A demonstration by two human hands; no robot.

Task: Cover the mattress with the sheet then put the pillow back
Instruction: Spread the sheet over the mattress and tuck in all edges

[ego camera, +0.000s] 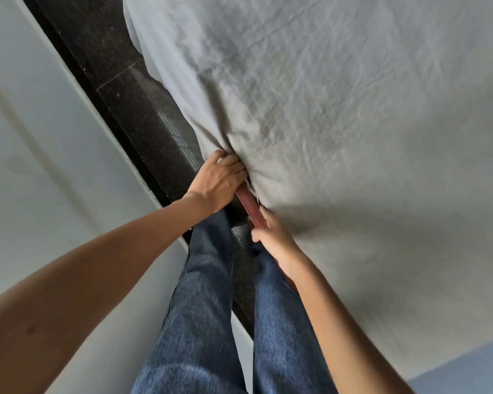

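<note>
Left fingers [230, 163] are curled tight on a bunched fold of the sheet [339, 115] at the bed's near-left edge, and the right hand [273, 237] lies flat just nearer along that edge, fingers slipped out of sight between cloth and the reddish bed frame [249, 204], so their spread can't be told. The edge runs away far-left beside the dark floor [120, 81], the sheet hanging loose there, left hand closer to it. The grey spread fills everything to the right; no pillow in view.

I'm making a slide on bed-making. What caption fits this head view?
Both hands, left hand and right hand, tuck the grey sheet at the bed's reddish edge.
</note>
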